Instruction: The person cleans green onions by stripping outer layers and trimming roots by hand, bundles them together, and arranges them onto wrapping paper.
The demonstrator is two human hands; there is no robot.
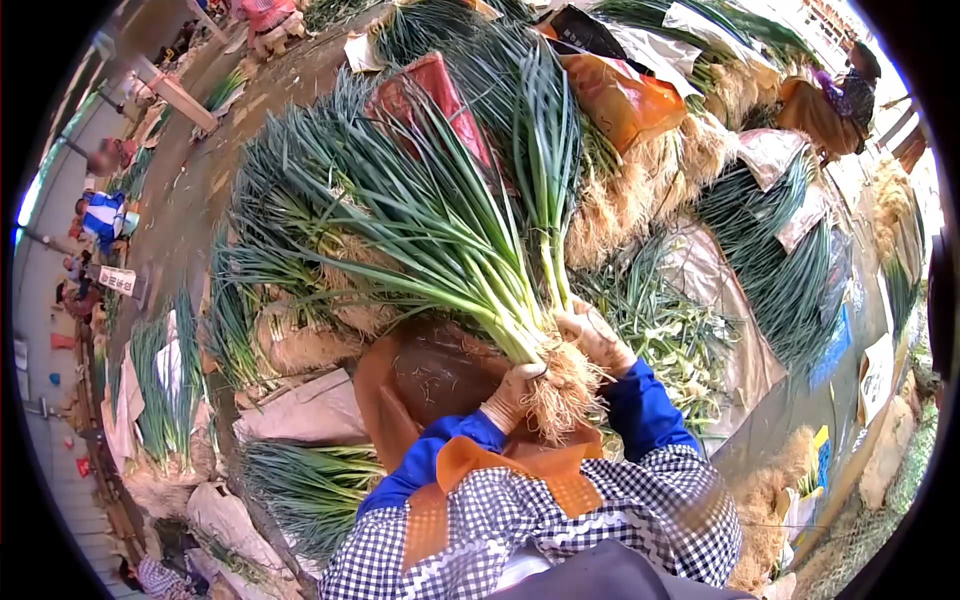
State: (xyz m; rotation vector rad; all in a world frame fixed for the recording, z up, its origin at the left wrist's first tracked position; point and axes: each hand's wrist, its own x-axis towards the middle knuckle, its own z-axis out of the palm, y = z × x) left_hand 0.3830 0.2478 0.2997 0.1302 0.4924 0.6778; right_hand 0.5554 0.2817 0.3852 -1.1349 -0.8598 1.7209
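My left hand (512, 393) is closed around the lower end of a large bunch of green onions (490, 270). Its long leaves fan out up and to the left, and a tangle of pale roots (562, 392) hangs between my hands. My right hand (594, 338) grips the base of a smaller, narrower bunch of green onions (551, 200) that points straight up beside the large one. Both bunches meet at the roots, and some fingers are hidden behind them. Below lies a brown apron (440, 375) over my lap.
Heaps of green onions (290, 190) lie ahead and to the left, with a red sack (430, 105) on top. Loose trimmed leaves (665, 340) cover the ground at right. More bundles (780, 250) lie farther right. A person (850, 95) sits at the upper right.
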